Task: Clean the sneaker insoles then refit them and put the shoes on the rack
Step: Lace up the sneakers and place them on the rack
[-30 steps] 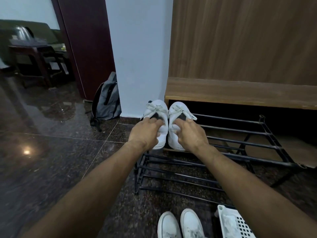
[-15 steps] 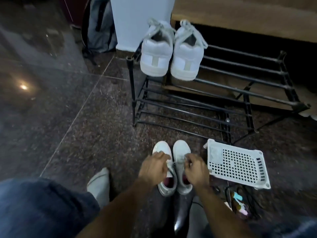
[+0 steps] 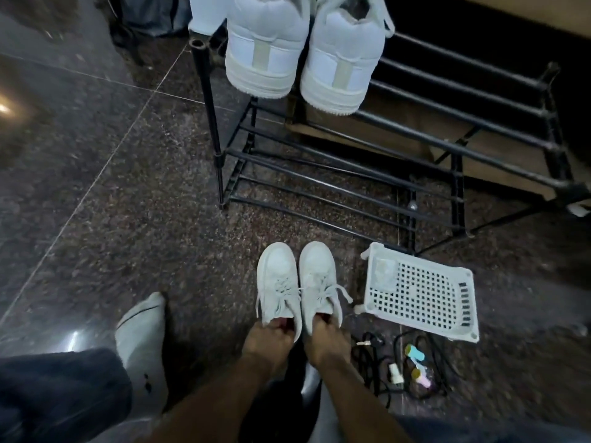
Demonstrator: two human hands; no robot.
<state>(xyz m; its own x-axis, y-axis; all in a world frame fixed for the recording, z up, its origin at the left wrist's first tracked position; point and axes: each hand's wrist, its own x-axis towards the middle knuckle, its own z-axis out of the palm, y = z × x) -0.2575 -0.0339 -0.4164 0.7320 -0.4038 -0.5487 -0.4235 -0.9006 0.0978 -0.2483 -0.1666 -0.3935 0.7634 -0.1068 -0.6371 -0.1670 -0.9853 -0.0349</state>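
Note:
A pair of small white lace-up sneakers stands on the dark floor, toes away from me: the left shoe (image 3: 277, 282) and the right shoe (image 3: 319, 279). My left hand (image 3: 267, 342) grips the heel opening of the left shoe, fingers curled inside over a red lining. My right hand (image 3: 326, 342) grips the heel opening of the right shoe the same way. Another, larger pair of white sneakers (image 3: 303, 55) sits on the top tier of the black metal shoe rack (image 3: 415, 129), heels toward me. No insoles are visible.
A white perforated plastic basket (image 3: 422, 295) lies upside down right of the small sneakers. Black cables and small coloured items (image 3: 412, 366) lie below it. My socked left foot (image 3: 144, 340) rests on the floor at left. A grey backpack (image 3: 150, 14) leans at the top.
My hands left the large sneakers on the rack, dropped to the small pair on the floor, and slid back from the laces to the heel openings. The view tilted down and closer.

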